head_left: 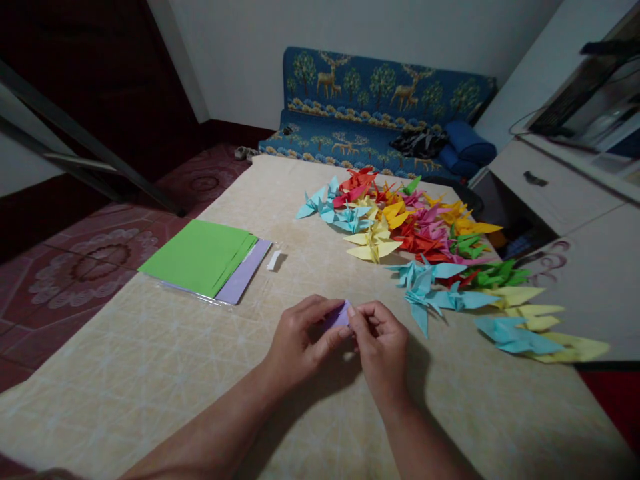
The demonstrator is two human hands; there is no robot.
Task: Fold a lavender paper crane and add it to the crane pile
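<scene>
While multicoloured paper cranes (pixel 425 233) heap at the right edge of the surface (pixel 150 380), fingers of your left hand (pixel 300 341) and right hand (pixel 383 348) pinch a seemingly half-folded purple paper (pixel 339 315).

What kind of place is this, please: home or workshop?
Probably a room in a home: a deer-patterned blue sofa stands behind the table, with a drawer cabinet at the right. The left hand and right hand hold a purple paper.

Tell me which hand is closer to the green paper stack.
Left. The left hand, pinching the purple paper, is right of the green paper stack; the right hand pinches farther right, by the paper cranes.
</scene>
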